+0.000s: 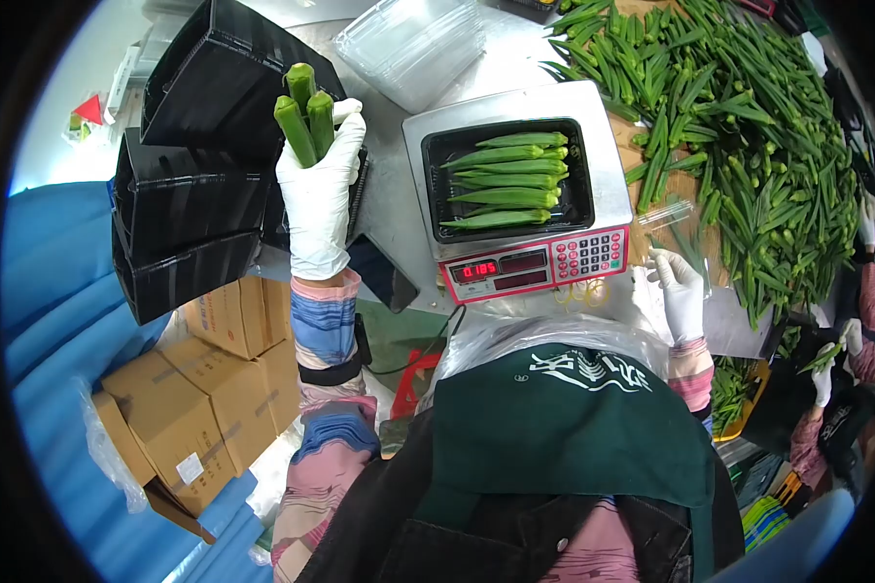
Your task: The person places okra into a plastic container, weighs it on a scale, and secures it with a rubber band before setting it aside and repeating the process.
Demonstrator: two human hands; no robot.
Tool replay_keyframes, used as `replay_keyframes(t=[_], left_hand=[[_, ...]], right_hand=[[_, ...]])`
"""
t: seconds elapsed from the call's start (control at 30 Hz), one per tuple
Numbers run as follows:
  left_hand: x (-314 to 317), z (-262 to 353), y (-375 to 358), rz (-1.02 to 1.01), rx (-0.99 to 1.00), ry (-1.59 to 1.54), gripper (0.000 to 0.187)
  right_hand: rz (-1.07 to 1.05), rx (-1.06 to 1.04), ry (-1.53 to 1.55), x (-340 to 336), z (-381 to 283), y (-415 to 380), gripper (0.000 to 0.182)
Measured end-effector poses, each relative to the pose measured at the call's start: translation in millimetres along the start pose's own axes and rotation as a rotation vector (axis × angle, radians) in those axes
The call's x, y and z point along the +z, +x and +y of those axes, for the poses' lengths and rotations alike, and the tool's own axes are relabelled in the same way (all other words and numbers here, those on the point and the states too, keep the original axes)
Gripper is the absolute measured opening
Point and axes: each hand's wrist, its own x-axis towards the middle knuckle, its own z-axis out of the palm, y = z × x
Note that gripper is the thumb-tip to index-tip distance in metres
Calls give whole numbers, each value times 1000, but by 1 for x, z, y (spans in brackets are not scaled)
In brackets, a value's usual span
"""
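Observation:
My left hand (323, 209), in a white glove, is closed around a small bunch of okra (306, 121), cut ends up, left of the scale. My right hand (679, 291), also gloved in white, is near the scale's right front corner; its fingers are partly bent and apart, and I see nothing held in them. On the steel plate of the digital scale (420, 146) sits a black plastic tray (436, 185) with several okra pods (510, 183) laid side by side. The red display (478, 269) reads 0.185.
Black trays (199, 185) are stacked at left, and clear plastic boxes (408, 49) lie behind the scale. A dark phone-like slab (384, 272) lies beside my left wrist. Loose okra (749, 146) is heaped at right. Cardboard boxes (199, 408) stand below left; other people's gloved hands (823, 379) show far right.

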Motion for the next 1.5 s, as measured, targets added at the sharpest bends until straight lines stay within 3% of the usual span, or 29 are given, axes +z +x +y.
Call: replay_keyframes(t=[0.17, 0.37, 0.4, 0.43, 0.5, 0.63, 0.77, 1.0, 1.1, 1.23, 1.37, 1.43, 1.5], left_hand=[[2, 2, -3, -164, -1, -6, 38], [46, -17, -23, -559, 49, 90, 52], [51, -24, -23, -618, 259, 261, 48], [55, -23, -27, -668, 143, 265, 43], [59, -29, -21, -663, 380, 371, 36], [45, -4, -9, -447, 248, 392, 28], [12, 6, 11, -245, 194, 83, 31], [-33, 19, 29, -5, 238, 78, 34], [-33, 21, 34, 31, 256, 76, 34], [-21, 20, 46, 14, 276, 90, 29], [-5, -5, 81, -156, 310, 74, 29], [9, -7, 96, -165, 334, 419, 32], [25, -33, 119, -124, 480, 531, 35]], right_hand=[[-16, 14, 10, 11, 6, 1, 25], [-67, -44, 28, 27, 1, 8, 23], [-67, -51, 26, 27, 0, 8, 23], [-66, -57, 23, 27, -1, 9, 23], [-51, -33, 34, 24, -7, 7, 24], [-8, 14, 72, 16, -5, 2, 26], [-10, -6, 79, 12, 12, 4, 28], [-4, -75, 11, 19, -14, 24, 24], [-13, -216, -22, 31, -51, 40, 23], [46, -638, -374, 59, -103, 60, 19], [94, -959, -551, 101, -132, 79, 30], [45, -1050, -652, 121, -137, 89, 35], [-14, -1079, -835, 130, -137, 90, 35]])
